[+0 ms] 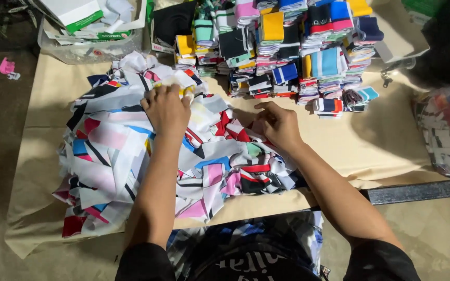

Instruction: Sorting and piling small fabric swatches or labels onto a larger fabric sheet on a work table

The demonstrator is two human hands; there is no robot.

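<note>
Beyond my pile: neat stacks of folded multicoloured fabric bands | my far left: clear plastic bin of white paper scraps | my right: bulging clear bag of fabric | underneath: tan paper table cover | floor: small pink object

Loose fabric pile lies before folded stacks, bin behind-left.

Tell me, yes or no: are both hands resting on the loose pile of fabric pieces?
Yes. The left hand and the right hand both press on the loose fabric pile, short of the folded stacks.
</note>
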